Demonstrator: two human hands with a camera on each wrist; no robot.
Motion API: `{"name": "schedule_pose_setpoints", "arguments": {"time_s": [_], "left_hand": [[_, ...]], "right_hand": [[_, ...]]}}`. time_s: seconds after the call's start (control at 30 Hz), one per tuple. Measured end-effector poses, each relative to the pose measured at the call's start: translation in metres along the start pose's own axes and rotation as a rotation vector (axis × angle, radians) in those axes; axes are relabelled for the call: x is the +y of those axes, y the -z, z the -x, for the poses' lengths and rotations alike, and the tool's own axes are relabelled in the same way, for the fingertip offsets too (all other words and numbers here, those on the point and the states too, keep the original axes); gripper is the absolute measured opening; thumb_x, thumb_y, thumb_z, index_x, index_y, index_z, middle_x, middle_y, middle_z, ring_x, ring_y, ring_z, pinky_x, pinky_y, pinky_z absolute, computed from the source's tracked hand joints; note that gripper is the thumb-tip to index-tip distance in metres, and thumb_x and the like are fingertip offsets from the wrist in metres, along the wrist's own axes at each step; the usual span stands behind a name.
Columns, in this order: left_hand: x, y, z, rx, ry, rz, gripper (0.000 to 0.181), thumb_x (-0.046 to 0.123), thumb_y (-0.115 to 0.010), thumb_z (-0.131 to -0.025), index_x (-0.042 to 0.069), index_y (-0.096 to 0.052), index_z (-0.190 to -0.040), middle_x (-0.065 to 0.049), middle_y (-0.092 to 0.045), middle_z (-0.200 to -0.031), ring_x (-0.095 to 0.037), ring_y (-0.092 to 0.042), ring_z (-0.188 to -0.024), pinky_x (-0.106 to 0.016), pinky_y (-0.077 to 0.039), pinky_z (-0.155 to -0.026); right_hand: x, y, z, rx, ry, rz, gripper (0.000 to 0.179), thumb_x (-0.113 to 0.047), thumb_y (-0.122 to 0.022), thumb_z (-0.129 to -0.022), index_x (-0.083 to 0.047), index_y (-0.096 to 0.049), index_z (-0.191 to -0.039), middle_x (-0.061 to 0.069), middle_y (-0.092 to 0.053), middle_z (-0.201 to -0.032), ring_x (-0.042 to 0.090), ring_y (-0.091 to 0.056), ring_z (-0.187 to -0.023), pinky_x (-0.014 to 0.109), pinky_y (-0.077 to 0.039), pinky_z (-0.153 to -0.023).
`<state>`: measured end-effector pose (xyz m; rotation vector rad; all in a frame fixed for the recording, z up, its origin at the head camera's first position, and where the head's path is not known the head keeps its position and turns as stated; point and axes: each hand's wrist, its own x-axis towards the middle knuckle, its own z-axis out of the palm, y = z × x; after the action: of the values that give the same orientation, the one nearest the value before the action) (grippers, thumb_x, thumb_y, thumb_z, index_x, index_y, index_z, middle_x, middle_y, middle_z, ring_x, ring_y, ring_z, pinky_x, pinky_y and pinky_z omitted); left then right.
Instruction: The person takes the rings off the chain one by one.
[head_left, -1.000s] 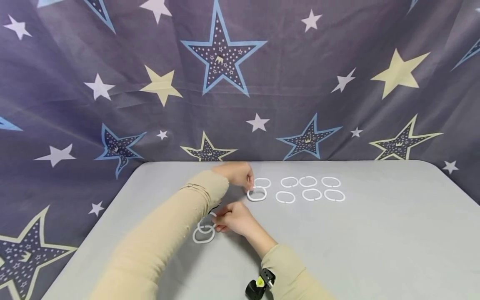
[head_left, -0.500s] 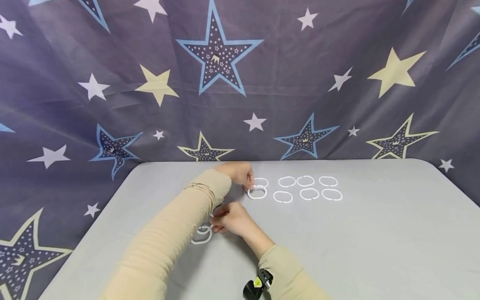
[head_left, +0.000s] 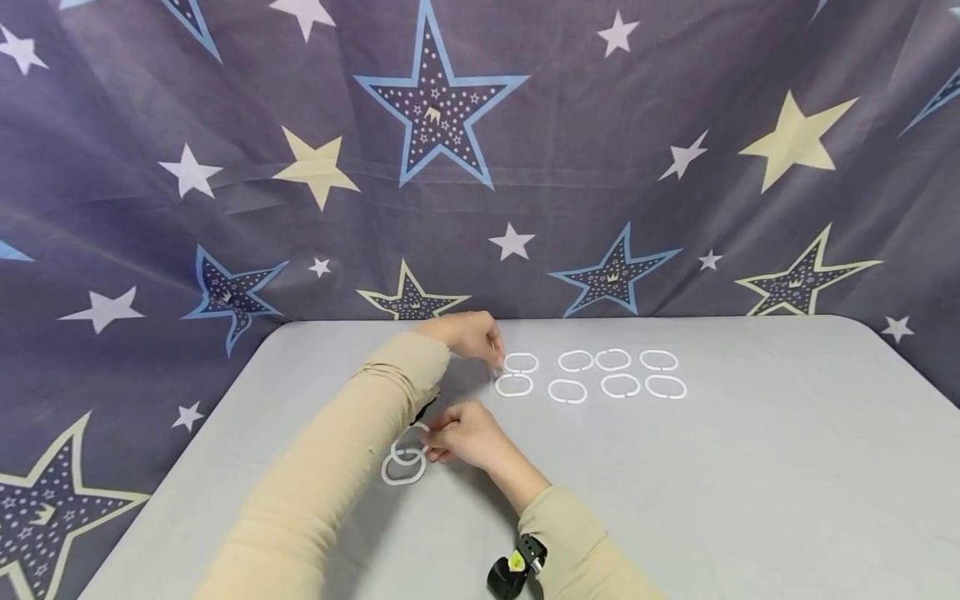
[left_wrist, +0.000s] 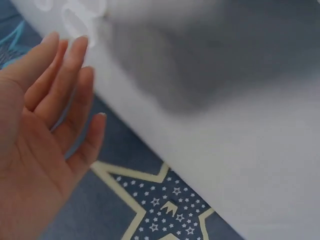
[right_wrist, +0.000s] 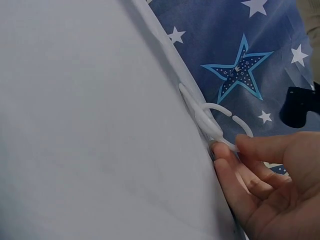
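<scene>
In the head view my left hand (head_left: 472, 335) hovers beside the leftmost pair of white plastic links, a near link (head_left: 513, 395) and a far link (head_left: 521, 354), both flat on the table. The left wrist view shows that hand's fingers loosely extended with nothing between them. My right hand (head_left: 471, 435) pinches a white oval link (right_wrist: 217, 106) between thumb and fingers. Its slit shows in the right wrist view. A second link (head_left: 403, 482) is threaded through it and lies toward the lower left. The left sleeve (head_left: 360, 442) passes close by the held link.
Several more white links, such as one front link (head_left: 567, 402) and one at the right (head_left: 666, 397), lie in two rows on the grey table (head_left: 750, 483). A star-patterned cloth (head_left: 525, 167) hangs behind the table's far edge.
My left hand has let go of the near link in the leftmost pair and drawn back slightly up and away; that link now lies flat. The right hand keeps its pinch, nearly still.
</scene>
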<state>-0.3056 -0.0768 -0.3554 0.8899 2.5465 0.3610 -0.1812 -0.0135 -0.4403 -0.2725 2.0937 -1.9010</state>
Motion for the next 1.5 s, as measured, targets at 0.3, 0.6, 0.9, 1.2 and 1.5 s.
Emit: {"name": "schedule_pose_setpoints", "arguments": {"time_s": [0.3, 0.6, 0.9, 1.2, 1.5], "left_hand": [[-0.016, 0.019, 0.027, 0.08, -0.054, 0.186, 0.02, 0.012, -0.065, -0.095, -0.002, -0.07, -0.108, -0.008, -0.074, -0.092, -0.026, -0.065, -0.087, -0.027, -0.049, -0.075], [-0.028, 0.018, 0.06, 0.176, -0.091, 0.29, 0.019, 0.012, -0.066, -0.096, -0.001, -0.069, -0.11, -0.009, -0.073, -0.099, -0.027, -0.067, -0.101, -0.038, -0.049, -0.092], [-0.034, 0.003, 0.091, 0.267, -0.101, 0.302, 0.016, 0.013, -0.066, -0.096, 0.006, -0.072, -0.109, -0.006, -0.072, -0.105, -0.02, -0.066, -0.1, -0.039, -0.05, -0.09], [-0.046, -0.013, 0.114, 0.35, -0.1, 0.318, 0.019, 0.016, -0.066, -0.096, 0.004, -0.071, -0.11, -0.001, -0.072, -0.101, -0.018, -0.063, -0.095, -0.039, -0.048, -0.088], [-0.054, -0.023, 0.132, 0.427, -0.075, 0.333, 0.017, 0.018, -0.066, -0.096, 0.008, -0.072, -0.108, 0.001, -0.071, -0.095, -0.016, -0.063, -0.091, -0.04, -0.048, -0.088]], "right_hand": [[0.001, -0.001, 0.001, 0.014, -0.021, 0.008, 0.007, 0.005, -0.07, -0.085, 0.011, -0.067, -0.087, 0.019, -0.069, -0.069, 0.011, -0.063, -0.056, 0.03, -0.057, -0.059], [0.001, 0.0, 0.0, 0.005, -0.035, 0.001, 0.009, 0.004, -0.07, -0.085, 0.012, -0.067, -0.089, 0.017, -0.069, -0.07, 0.012, -0.064, -0.058, 0.031, -0.058, -0.061], [0.0, 0.0, 0.001, 0.008, -0.024, 0.019, 0.011, 0.003, -0.07, -0.086, 0.012, -0.067, -0.092, 0.021, -0.07, -0.074, 0.014, -0.066, -0.06, 0.031, -0.058, -0.062], [-0.001, -0.001, 0.001, 0.009, -0.026, 0.008, 0.01, 0.004, -0.069, -0.086, 0.013, -0.067, -0.092, 0.021, -0.07, -0.073, 0.012, -0.064, -0.058, 0.032, -0.058, -0.063], [0.0, -0.001, 0.001, 0.008, -0.022, 0.013, 0.01, 0.005, -0.069, -0.086, 0.013, -0.067, -0.092, 0.02, -0.07, -0.072, 0.011, -0.063, -0.057, 0.031, -0.058, -0.062]]}}
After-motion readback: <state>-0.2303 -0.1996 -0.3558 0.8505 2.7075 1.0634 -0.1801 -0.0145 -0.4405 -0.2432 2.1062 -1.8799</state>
